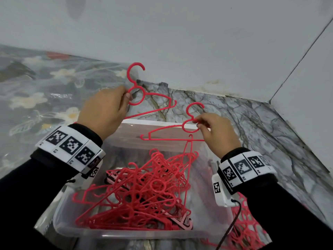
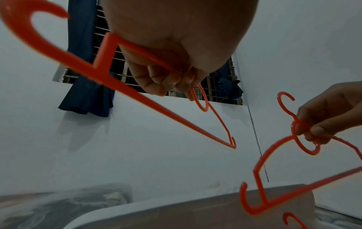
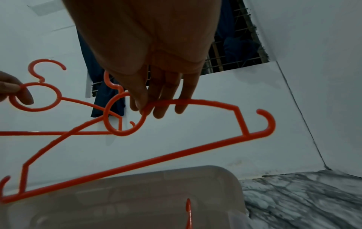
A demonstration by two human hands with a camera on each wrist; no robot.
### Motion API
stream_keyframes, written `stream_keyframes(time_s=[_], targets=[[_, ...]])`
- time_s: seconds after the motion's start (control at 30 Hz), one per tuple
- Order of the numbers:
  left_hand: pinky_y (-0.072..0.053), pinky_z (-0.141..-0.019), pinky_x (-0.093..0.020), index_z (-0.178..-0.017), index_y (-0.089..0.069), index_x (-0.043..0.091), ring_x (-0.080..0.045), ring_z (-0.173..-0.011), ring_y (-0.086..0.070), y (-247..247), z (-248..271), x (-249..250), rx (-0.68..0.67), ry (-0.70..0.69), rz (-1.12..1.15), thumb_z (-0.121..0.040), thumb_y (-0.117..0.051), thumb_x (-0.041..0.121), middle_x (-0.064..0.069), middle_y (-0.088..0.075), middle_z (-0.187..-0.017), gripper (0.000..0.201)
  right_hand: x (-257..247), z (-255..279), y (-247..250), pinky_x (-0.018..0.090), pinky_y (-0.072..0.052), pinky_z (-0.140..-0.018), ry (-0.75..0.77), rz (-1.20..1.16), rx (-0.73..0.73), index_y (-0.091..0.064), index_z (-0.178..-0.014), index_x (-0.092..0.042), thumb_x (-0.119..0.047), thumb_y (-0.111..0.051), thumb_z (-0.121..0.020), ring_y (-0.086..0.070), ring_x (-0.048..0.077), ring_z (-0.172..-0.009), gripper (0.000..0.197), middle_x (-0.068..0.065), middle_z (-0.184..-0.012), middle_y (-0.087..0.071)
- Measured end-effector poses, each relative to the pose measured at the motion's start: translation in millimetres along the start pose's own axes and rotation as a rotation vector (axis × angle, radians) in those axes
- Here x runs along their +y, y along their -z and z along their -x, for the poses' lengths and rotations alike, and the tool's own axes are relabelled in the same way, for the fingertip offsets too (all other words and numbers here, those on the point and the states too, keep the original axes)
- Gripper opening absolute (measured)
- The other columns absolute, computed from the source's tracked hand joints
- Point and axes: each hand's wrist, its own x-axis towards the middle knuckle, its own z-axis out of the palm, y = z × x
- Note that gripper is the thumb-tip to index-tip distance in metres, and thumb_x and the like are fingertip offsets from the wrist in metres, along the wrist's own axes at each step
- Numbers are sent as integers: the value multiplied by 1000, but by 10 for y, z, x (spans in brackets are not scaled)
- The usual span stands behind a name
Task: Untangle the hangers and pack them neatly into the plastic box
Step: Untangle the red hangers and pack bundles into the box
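Note:
My left hand (image 1: 106, 109) pinches a red hanger (image 1: 142, 98) by the ring under its hook, held high above the far rim of the clear plastic box (image 1: 126, 233). My right hand (image 1: 214, 130) pinches a second red hanger (image 1: 173, 137) at its ring, lower and to the right, over the box. The two held hangers hang apart. A tangled heap of red hangers (image 1: 142, 193) lies inside the box. In the left wrist view my left hand (image 2: 172, 80) grips its hanger (image 2: 109, 80). From the right wrist, my right hand (image 3: 154, 106) holds its hanger (image 3: 156, 156).
The box stands on a grey marble-patterned floor (image 1: 252, 120) in a corner of white walls (image 1: 180, 33). A floral sheet (image 1: 45, 91) lies to the left. A red lattice item (image 1: 246, 224) lies by the box's right side, under my right forearm.

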Motion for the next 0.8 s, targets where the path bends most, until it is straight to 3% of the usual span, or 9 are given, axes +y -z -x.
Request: stream_keyframes(time_s=[0.17,0.3,0.37,0.43,0.5,0.57,0.7,0.8], targets=[[-41,-72,-38,-92,-57,13,-32,-87,-56,-93,92,112,-181,-117,22,-98,-39,26,-10,-63,-91,23,-173,47,-115,30,-45,-85,210,-61,-74,-71,-100,-12,-6,-62,-86,-61,22,-93,17,3,-95,-70],[-40,-79,-36,-91,-53,17,-22,-90,-54,-195,180,235,-321,-176,102,-99,-29,34,-1,-59,-91,30,-313,72,-224,42,-48,-83,234,-163,5,-71,-98,-9,-5,-64,-85,-62,26,-91,15,5,-92,-70],[-36,-73,-33,-86,-48,19,-19,-82,-51,-234,195,286,-350,-188,131,-93,-24,47,2,-55,-85,38,-347,70,-251,44,-51,-81,217,-221,57,-70,-99,-8,-5,-64,-85,-63,25,-90,16,5,-93,-69],[-29,-66,-28,-84,-45,21,-15,-75,-46,-269,202,324,-383,-208,119,-90,-31,57,5,-50,-80,39,-352,63,-269,44,-52,-82,206,-250,78,-70,-101,-8,-5,-63,-86,-63,23,-91,17,5,-95,-69],[-31,-65,-29,-87,-43,22,-17,-76,-49,-299,206,332,-408,-229,79,-93,-40,52,6,-47,-82,30,-344,67,-288,43,-52,-82,201,-262,82,-69,-102,-8,-5,-63,-86,-63,23,-92,17,6,-97,-68],[-37,-65,-34,-87,-39,24,-21,-81,-54,-312,214,312,-391,-246,3,-95,-37,47,3,-51,-87,25,-343,78,-299,39,-51,-85,181,-280,89,-68,-103,-8,-5,-64,-85,-61,20,-95,19,4,-99,-66],[-35,-57,-32,-85,-42,22,-27,-79,-59,-297,211,295,-249,-244,-159,-95,-35,44,1,-58,-89,25,-387,144,-304,26,-40,-90,246,-183,127,-62,-100,-9,-9,-68,-82,-53,20,-100,19,4,-101,-58],[-33,-54,-31,-79,-46,21,-29,-74,-61,-230,165,291,-162,-141,-187,-94,-37,49,-1,-63,-80,32,-516,263,-370,35,-40,-90,400,-89,-100,-64,-95,-7,-11,-66,-82,-54,28,-99,14,9,-98,-58]])
